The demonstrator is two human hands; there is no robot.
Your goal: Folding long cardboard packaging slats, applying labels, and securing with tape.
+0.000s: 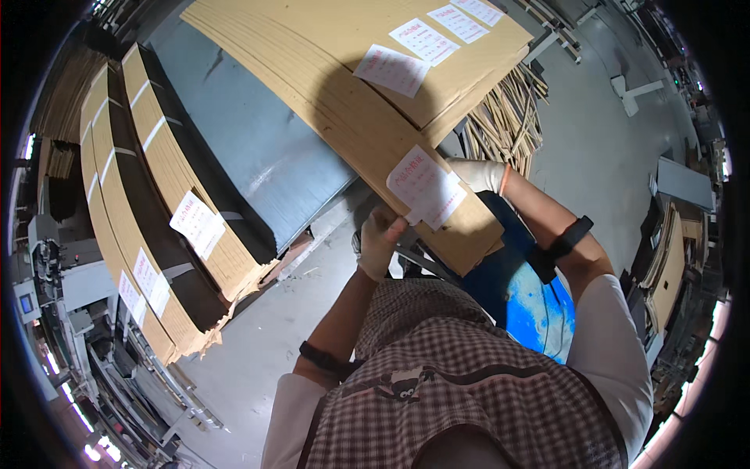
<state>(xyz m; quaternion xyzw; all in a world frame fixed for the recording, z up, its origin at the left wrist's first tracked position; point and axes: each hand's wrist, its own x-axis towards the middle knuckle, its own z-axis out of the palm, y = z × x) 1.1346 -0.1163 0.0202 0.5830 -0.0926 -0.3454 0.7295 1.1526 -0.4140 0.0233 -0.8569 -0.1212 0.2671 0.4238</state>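
A long narrow stack of brown cardboard sheets (344, 125) runs from the far left down toward me. On its near end lies a white paper label (426, 187) with red print. My left hand (380, 244), in a pale glove, is closed at the left edge of this stack, its thumb close to the label's corner. My right hand (478, 173), also in a pale glove, rests against the opposite edge, with its fingertips partly hidden by the cardboard. A wider cardboard stack (320, 31) lies alongside, bearing several more labels (393, 70).
Strapped cardboard bundles (168, 172) with labels stand at the left, beside a grey-blue flat surface (250, 148). Cardboard strips (508, 117) are heaped beyond my right hand. A blue surface (531, 289) is below my right forearm. More cardboard (668, 266) stands far right.
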